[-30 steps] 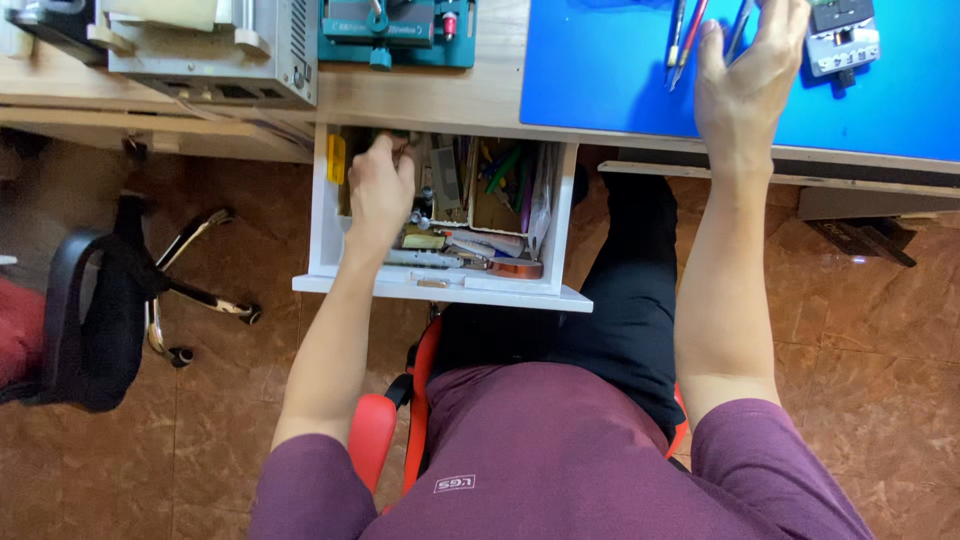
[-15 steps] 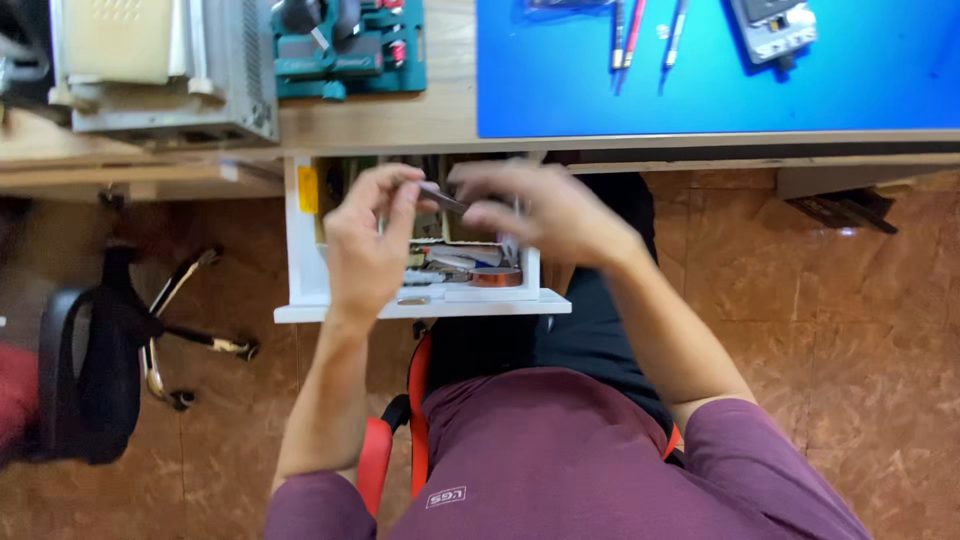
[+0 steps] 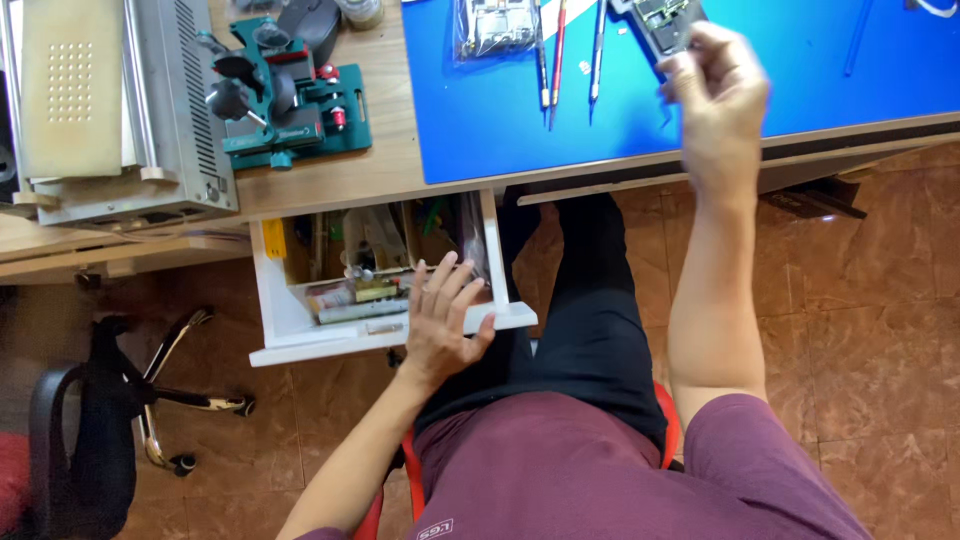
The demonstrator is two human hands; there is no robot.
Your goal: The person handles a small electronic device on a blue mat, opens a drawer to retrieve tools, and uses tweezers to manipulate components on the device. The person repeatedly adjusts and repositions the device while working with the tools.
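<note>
Two bare hands were at work over a wooden desk (image 3: 330,180), each in a different place. The left hand (image 3: 445,325) lay flat, fingers spread and gripping nothing, on the front edge of an open white drawer (image 3: 300,335) that stuck out below the desk top; its fingertips reached just over the clutter of small tools and packets inside. The right hand (image 3: 715,95) was raised above the blue work mat (image 3: 800,70), fingers curled inward, but the motion blur made it impossible to tell whether it pinched anything. Just beside that hand, at the top of the mat, lay an opened phone with its circuit board showing (image 3: 660,20). Left of the phone, thin hand tools (image 3: 570,50) lay side by side on the mat, next to a clear bag of small parts (image 3: 495,25). Farther left on the bare wood stood a green clamping jig (image 3: 285,95) and a grey metal machine (image 3: 110,100). A black office chair (image 3: 90,430) stood on the brown tiled floor, well apart from the drawer.
</note>
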